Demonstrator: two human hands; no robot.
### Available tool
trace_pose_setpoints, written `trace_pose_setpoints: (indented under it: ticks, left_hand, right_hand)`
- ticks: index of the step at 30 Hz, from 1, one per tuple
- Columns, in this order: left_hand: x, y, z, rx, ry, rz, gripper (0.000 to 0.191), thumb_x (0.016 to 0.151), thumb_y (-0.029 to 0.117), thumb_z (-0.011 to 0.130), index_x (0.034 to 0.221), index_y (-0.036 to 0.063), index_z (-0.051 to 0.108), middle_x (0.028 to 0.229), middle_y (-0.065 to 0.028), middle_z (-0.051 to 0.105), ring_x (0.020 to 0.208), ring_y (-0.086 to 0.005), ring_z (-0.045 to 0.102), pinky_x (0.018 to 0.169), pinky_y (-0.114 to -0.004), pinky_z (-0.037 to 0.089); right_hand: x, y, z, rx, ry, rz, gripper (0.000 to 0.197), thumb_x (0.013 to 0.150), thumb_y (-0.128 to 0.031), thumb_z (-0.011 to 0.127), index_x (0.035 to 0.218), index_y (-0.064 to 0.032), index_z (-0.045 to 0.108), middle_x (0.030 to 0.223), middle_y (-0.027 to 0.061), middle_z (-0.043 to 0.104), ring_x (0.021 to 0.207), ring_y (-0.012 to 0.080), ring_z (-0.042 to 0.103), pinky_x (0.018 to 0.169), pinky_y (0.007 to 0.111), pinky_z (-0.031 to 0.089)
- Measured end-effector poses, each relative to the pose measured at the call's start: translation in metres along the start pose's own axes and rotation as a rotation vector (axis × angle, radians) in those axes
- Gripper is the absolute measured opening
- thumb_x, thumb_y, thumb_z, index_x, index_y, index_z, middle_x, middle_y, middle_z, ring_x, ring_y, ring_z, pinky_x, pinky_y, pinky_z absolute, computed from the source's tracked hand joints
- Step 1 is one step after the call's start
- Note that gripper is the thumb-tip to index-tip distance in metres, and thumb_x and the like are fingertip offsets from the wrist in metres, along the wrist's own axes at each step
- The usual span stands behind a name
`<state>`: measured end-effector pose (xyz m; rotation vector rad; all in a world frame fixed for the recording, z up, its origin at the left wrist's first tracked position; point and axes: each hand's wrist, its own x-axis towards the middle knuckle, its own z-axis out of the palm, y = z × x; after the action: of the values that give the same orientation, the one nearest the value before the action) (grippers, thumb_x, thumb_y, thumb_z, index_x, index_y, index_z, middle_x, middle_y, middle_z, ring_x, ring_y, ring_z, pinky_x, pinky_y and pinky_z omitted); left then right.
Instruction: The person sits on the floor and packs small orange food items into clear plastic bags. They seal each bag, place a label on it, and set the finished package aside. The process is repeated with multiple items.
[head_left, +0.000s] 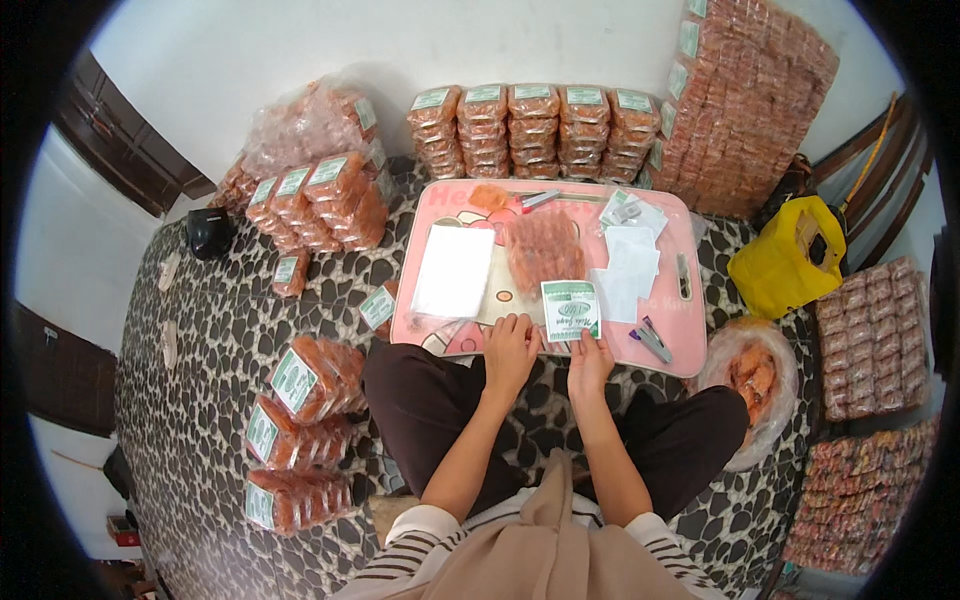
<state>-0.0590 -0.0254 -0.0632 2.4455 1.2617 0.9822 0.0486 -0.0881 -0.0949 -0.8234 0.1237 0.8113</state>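
On a low pink folding table (681, 341) lies a clear plastic pack of orange-brown snack pieces (546, 247). My right hand (590, 364) pinches the edge of a green and white printed label (570, 309) at the near end of this pack. To its left, my left hand (511, 352) rests at the table's near edge with curled fingers; whether it holds anything is hidden. A stack of white sheets or clear bags (454, 271) lies at the left. White paper slips (630, 259) spread at the right. One stapler (651, 341) is near my right hand, another (540, 200) at the far edge.
Stacked labelled snack packs (532, 124) stand against the wall, with more packs (304, 382) on the pebble-patterned floor (202, 420) at left. At right are a yellow bag (784, 259), an open plastic bag of orange-brown pieces (752, 375) and bundled packs (870, 337).
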Motion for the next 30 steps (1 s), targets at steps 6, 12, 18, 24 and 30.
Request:
trace_pose_setpoints:
  ticks: [6, 12, 18, 24, 30]
  left_hand:
    - [-0.006, 0.000, -0.001, -0.048, -0.035, 0.016, 0.016, 0.077, 0.014, 0.062, 0.073, 0.0054, 0.050, 0.071, -0.0069, 0.050, 0.070, -0.0268, 0.051, 0.066, -0.040, 0.036]
    - [-0.009, -0.002, -0.002, -0.070, -0.057, -0.007, 0.016, 0.076, 0.015, 0.063, 0.074, 0.0057, 0.050, 0.070, -0.0067, 0.050, 0.071, -0.0264, 0.052, 0.068, -0.039, 0.036]
    - [-0.011, -0.004, -0.003, -0.091, -0.065, -0.001, 0.015, 0.078, 0.015, 0.063, 0.075, 0.0061, 0.051, 0.070, -0.0060, 0.050, 0.072, -0.0253, 0.052, 0.069, -0.038, 0.036]
    - [-0.011, -0.005, -0.003, -0.095, -0.058, 0.006, 0.013, 0.079, 0.017, 0.062, 0.078, 0.0068, 0.054, 0.070, -0.0054, 0.050, 0.072, -0.0241, 0.053, 0.070, -0.038, 0.035]
    - [-0.010, -0.008, -0.001, -0.070, -0.099, -0.027, 0.013, 0.079, 0.017, 0.062, 0.078, 0.0071, 0.054, 0.072, -0.0049, 0.050, 0.074, -0.0240, 0.053, 0.071, -0.039, 0.035]
  right_hand:
    - [0.014, 0.013, 0.028, 0.007, 0.022, -0.038, 0.011, 0.092, -0.003, 0.052, 0.101, 0.0021, 0.055, 0.103, 0.0092, 0.059, 0.098, 0.0183, 0.058, 0.089, 0.032, 0.048]
    - [0.006, 0.010, 0.038, -0.235, -0.004, 0.006, 0.022, 0.091, -0.011, 0.057, 0.108, 0.0028, 0.056, 0.098, 0.0065, 0.060, 0.087, 0.0133, 0.058, 0.075, 0.026, 0.048]
    - [0.019, 0.023, 0.045, -0.323, -0.073, -0.082, 0.019, 0.091, -0.020, 0.060, 0.084, -0.0026, 0.059, 0.072, 0.0006, 0.057, 0.063, 0.0092, 0.052, 0.060, 0.025, 0.042]
    - [0.041, 0.032, 0.063, -0.279, -0.150, -0.103, 0.017, 0.090, -0.017, 0.061, 0.086, 0.0000, 0.062, 0.076, 0.0003, 0.057, 0.064, 0.0094, 0.050, 0.060, 0.024, 0.041]
    - [0.030, 0.027, 0.053, -0.536, -0.012, -0.064, 0.024, 0.089, -0.025, 0.062, 0.086, -0.0005, 0.063, 0.076, -0.0020, 0.056, 0.070, 0.0079, 0.048, 0.063, 0.022, 0.037]
